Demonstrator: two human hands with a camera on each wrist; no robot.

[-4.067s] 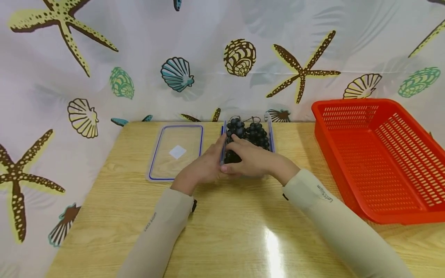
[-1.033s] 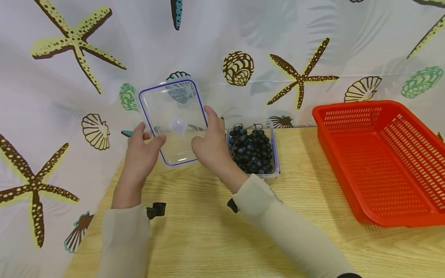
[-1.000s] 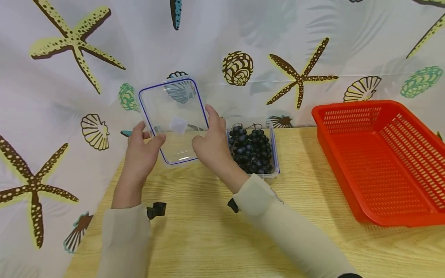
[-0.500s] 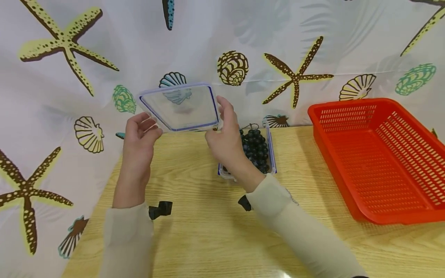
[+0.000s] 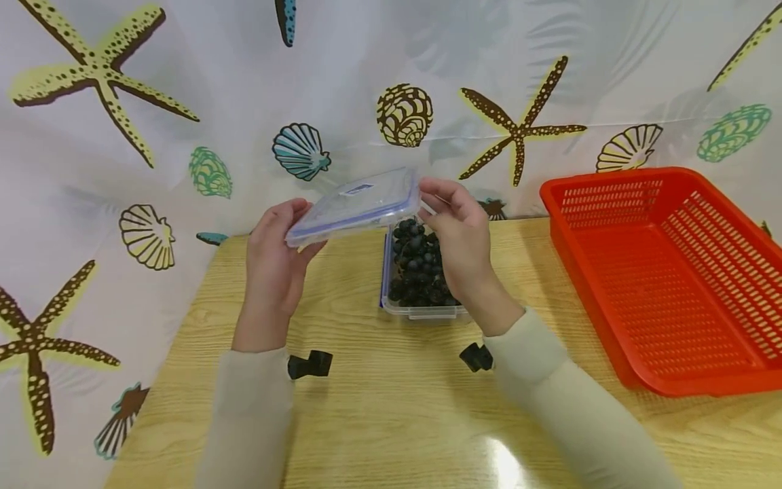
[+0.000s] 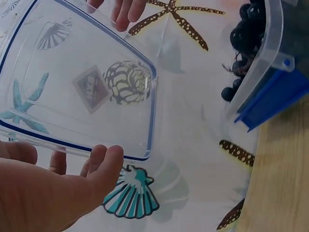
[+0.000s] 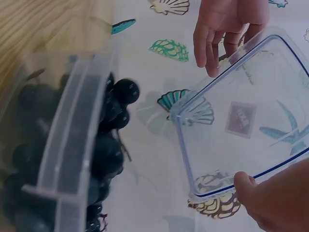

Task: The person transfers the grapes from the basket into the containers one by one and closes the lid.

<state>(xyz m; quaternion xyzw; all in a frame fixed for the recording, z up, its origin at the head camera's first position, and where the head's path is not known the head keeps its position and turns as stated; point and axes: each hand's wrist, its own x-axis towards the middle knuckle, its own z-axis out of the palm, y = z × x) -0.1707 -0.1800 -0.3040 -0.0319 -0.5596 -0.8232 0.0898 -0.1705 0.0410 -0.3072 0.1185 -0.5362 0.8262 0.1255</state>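
Note:
A clear plastic lid (image 5: 360, 200) with a blue seal is held in the air, tilted, between both hands. My left hand (image 5: 275, 251) grips its left edge, thumb and fingers on either side of the rim. On the opposite edge, my right hand (image 5: 461, 244) pinches the lid; its thumb overlaps the rim in the right wrist view. Dark grapes (image 5: 418, 265) fill a clear container (image 5: 427, 312) with blue side clips, standing on the table behind and below the lid. The right hand hides part of the container's right side. A small square label (image 6: 91, 89) shows through the lid.
A large red plastic basket (image 5: 666, 292) with slotted walls stands at the right of the wooden table (image 5: 379, 407). A white curtain (image 5: 354, 68) printed with shells and starfish hangs directly behind the table and along its left side.
Earlier, both hands were at the grapes while the lid lay on the table. The lid was then raised in both hands, and since has been turned over and carried right, towards the container.

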